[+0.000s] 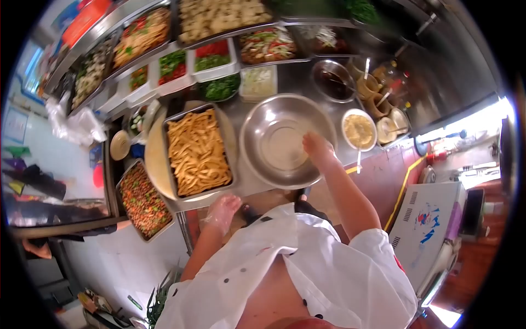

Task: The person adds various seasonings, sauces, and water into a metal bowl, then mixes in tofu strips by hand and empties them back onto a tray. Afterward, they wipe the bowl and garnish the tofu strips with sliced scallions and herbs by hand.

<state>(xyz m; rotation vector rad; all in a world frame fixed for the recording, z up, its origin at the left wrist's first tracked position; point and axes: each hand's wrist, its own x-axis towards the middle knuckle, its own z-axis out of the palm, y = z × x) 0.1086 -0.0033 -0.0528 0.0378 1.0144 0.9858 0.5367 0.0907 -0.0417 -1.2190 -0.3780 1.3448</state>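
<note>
My right hand (319, 149), in a thin clear glove, hangs over the right side of a wide steel basin (257, 164). Its fingers are drawn together; whatever they hold, if anything, is hidden. No food shows in the basin. My left hand (223, 210), also in a clear plastic glove, is just in front of the counter edge with loosely bent fingers and nothing visible in it. Nearest to it is a metal tray of pale brown strips (198, 153), resting on a round board (156, 151).
Left of the board lies a tray of diced mixed food (143, 202). Behind stand white tubs of chopped vegetables (172, 68) and a shelf of filled trays (222, 19). A bowl of dark sauce (333, 81), a bowl of yellowish paste (359, 130) and seasoning jars (368, 85) are at right.
</note>
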